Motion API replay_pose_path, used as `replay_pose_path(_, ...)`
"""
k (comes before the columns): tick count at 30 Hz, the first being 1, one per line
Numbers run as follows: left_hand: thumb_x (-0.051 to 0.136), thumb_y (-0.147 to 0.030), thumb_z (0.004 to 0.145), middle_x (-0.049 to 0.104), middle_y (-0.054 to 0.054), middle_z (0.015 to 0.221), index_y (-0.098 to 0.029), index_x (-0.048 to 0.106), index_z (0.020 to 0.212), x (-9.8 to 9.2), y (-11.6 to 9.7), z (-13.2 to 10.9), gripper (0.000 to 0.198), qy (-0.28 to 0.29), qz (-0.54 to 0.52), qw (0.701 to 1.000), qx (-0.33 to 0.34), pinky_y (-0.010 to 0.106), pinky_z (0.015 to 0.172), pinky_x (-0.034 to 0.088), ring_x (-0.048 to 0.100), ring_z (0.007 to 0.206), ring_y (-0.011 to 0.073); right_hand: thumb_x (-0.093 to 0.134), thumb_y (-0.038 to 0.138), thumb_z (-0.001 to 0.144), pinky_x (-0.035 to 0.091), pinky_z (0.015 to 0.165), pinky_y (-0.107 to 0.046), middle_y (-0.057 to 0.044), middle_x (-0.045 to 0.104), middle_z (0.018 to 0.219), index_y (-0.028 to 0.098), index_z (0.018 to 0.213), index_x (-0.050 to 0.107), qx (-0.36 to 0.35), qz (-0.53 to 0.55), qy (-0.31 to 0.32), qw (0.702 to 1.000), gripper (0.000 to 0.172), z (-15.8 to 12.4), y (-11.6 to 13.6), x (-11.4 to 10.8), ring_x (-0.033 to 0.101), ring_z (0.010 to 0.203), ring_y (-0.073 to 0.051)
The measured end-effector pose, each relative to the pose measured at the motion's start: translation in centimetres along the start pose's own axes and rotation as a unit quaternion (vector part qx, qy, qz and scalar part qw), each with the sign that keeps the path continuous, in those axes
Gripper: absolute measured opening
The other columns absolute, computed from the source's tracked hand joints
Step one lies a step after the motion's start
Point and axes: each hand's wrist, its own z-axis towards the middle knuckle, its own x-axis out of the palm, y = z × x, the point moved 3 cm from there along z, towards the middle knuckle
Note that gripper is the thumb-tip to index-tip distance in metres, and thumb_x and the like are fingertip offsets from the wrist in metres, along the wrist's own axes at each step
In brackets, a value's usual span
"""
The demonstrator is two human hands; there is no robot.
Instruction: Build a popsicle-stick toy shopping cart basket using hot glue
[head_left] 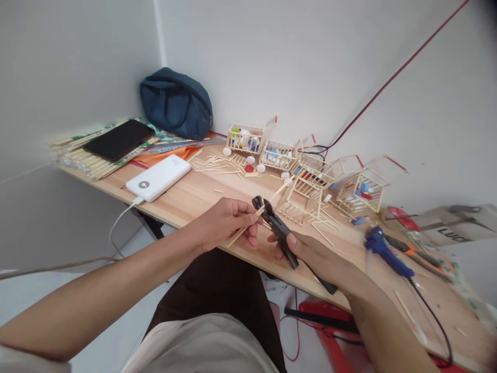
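Note:
Thin wooden sticks (241,234) are pinched between the thumb and fingers of my left hand (229,220), over the table's front edge. My right hand (310,254) grips black-handled pliers (280,228). The jaws point up and to the left, with the ends of the sticks at them. Whether the jaws touch the wood, I cannot tell. Just beyond the pliers stands a small stick-built frame (301,199). Short cut sticks (324,233) lie beside it. Several little stick carts, one of them a cart with white wheels (244,140), line the wall side.
At left are a white power bank (159,177), a black phone (118,140) on bundled sticks and a blue bag (176,103). To the right lie a blue glue gun (388,251) with its cord and orange-handled pliers (421,254). The wooden table (205,202) meets the wall behind.

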Motion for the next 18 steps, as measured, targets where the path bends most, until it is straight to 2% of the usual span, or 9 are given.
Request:
replay_pose_path(4, 0.076, -0.038, 0.075, 0.064, 0.003, 0.062, -0.010, 0.062, 0.072, 0.02, 0.00, 0.03, 0.031, 0.001, 0.005, 1.000, -0.010, 0.023, 0.060, 0.051, 0.064, 0.056, 0.0126, 0.038, 0.071, 0.090, 0.049, 0.080, -0.037, -0.009, 0.067, 0.096, 0.016, 0.117, 0.064, 0.014, -0.005, -0.002, 1.000, 0.066, 0.33, 0.03, -0.10, 0.062, 0.086, -0.023)
replay_pose_path(9, 0.078, -0.039, 0.073, 0.065, 0.004, 0.061, -0.011, 0.061, 0.069, -0.21, 0.02, 0.12, 0.033, 0.005, -0.001, 1.000, -0.026, 0.023, 0.061, 0.052, 0.064, 0.055, 0.0126, 0.039, 0.073, 0.088, 0.047, 0.065, -0.031, -0.007, 0.063, 0.082, 0.014, 0.110, 0.064, 0.012, 0.003, 0.002, 1.000, 0.068, 0.59, 0.24, 0.22, 0.059, 0.072, -0.019)
replay_pose_path(15, 0.080, -0.039, 0.070, 0.063, 0.002, 0.060, -0.011, 0.062, 0.072, -0.68, -0.08, 0.07, 0.033, 0.019, -0.016, 0.999, -0.041, 0.023, 0.058, 0.051, 0.065, 0.054, 0.0132, 0.040, 0.072, 0.088, 0.044, 0.059, -0.029, -0.003, 0.058, 0.070, 0.016, 0.097, 0.065, -0.015, -0.015, 0.002, 1.000, 0.063, 0.95, 0.01, 0.36, 0.053, 0.062, -0.016)
replay_pose_path(18, 0.080, -0.037, 0.070, 0.064, 0.002, 0.061, -0.011, 0.062, 0.074, -0.91, -0.02, 0.02, 0.032, 0.024, -0.018, 0.998, -0.047, 0.023, 0.059, 0.052, 0.065, 0.054, 0.0131, 0.040, 0.071, 0.088, 0.042, 0.056, -0.028, -0.002, 0.056, 0.068, 0.016, 0.099, 0.065, -0.011, -0.004, 0.007, 1.000, 0.062, 0.94, -0.03, 0.48, 0.052, 0.061, -0.015)
